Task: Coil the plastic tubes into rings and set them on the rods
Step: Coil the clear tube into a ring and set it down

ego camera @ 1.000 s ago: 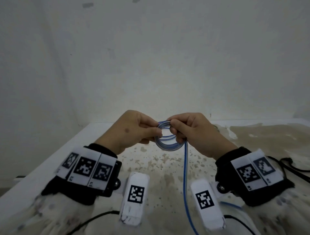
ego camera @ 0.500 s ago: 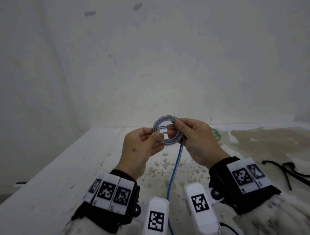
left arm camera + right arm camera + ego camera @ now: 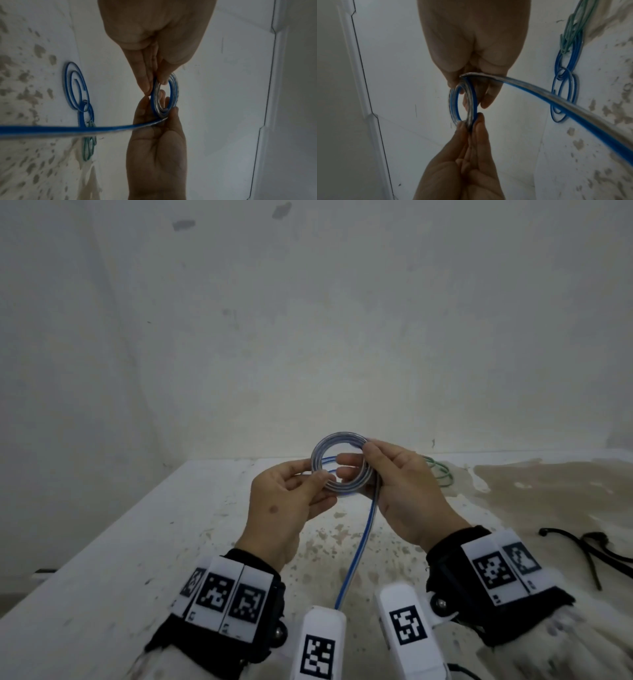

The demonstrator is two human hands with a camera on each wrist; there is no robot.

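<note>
Both hands hold a small coil (image 3: 342, 467) of clear, blue-striped tube in the air above a stained white table (image 3: 137, 559), in front of a pale wall (image 3: 308, 320). The left hand (image 3: 284, 501) pinches the coil's left side between thumb and fingertips. The right hand (image 3: 400, 487) grasps the coil's right side, its thumb over the top of the windings and fingers showing through the ring's opening. From under the right hand the loose tail (image 3: 359, 542) of the tube runs down toward the person and passes out of sight between two white tagged blocks at the bottom of the head view.

The left wrist view shows the coil (image 3: 164, 97) edge-on between the two sets of fingertips (several windings lie side by side), with the tail (image 3: 68, 129) crossing toward the camera. The right wrist view gives the same grip from the other side: coil (image 3: 464, 102), tail (image 3: 556, 102).

On the table beyond the hands lie other coiled tubes, blue ones (image 3: 77, 88) and a green one (image 3: 88, 147), the green touching a blue. A black cord (image 3: 582, 546) lies on the table to the right
</note>
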